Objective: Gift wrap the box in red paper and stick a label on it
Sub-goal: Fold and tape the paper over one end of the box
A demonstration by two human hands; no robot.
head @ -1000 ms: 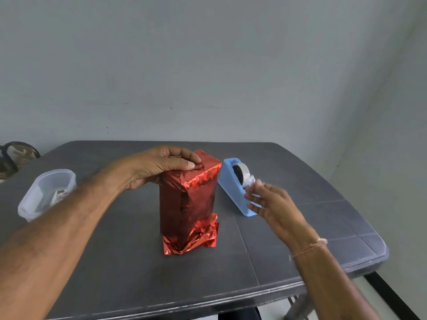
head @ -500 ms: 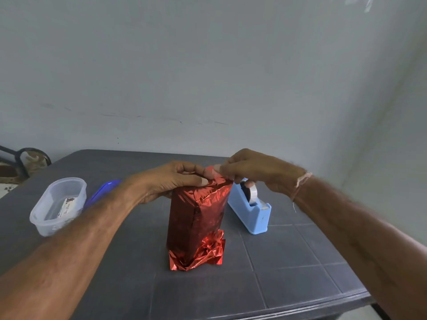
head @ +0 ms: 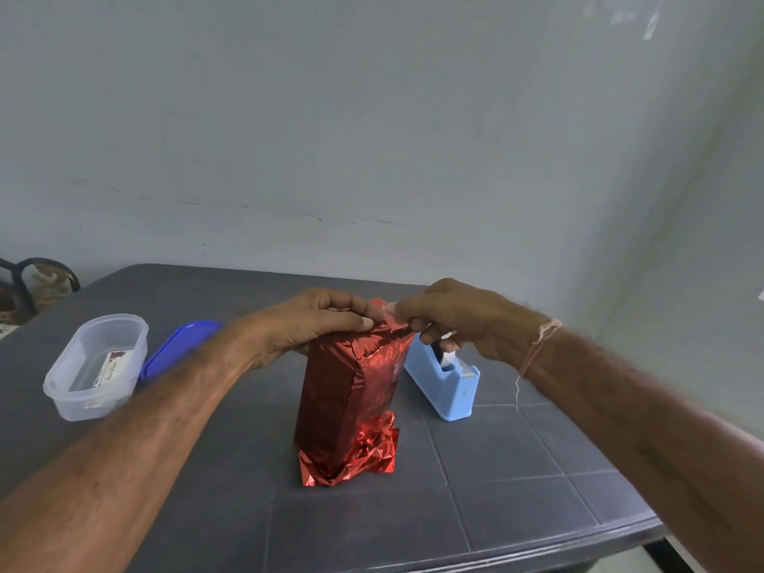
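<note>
**A:** Tall box (head: 343, 390), sheathed in crinkly shiny red foil paper (head: 355, 457), stands upright on the dark grey tile-patterned table (head: 516, 490). The wrap's bottom end is loose and crumpled.

**B:** Judged: foil thin, slick, springy, tears at creases. Box probably light and tippy. Best pressed flat at the top folds, steadied by the stiff side faces.

**A:** Left hand (head: 306, 324) curls over the box's top, thumb pressing the front fold. Right hand (head: 450, 320) pinches the top flap at the box's right corner. Tape between fingers: cannot tell.

**B:** Just right of the box: light blue plastic tape dispenser (head: 448, 386). Left of it: blue plastic lid (head: 177, 349). Farther left, clear plastic tub (head: 62, 390) holding a printed card (head: 113, 366).
</note>
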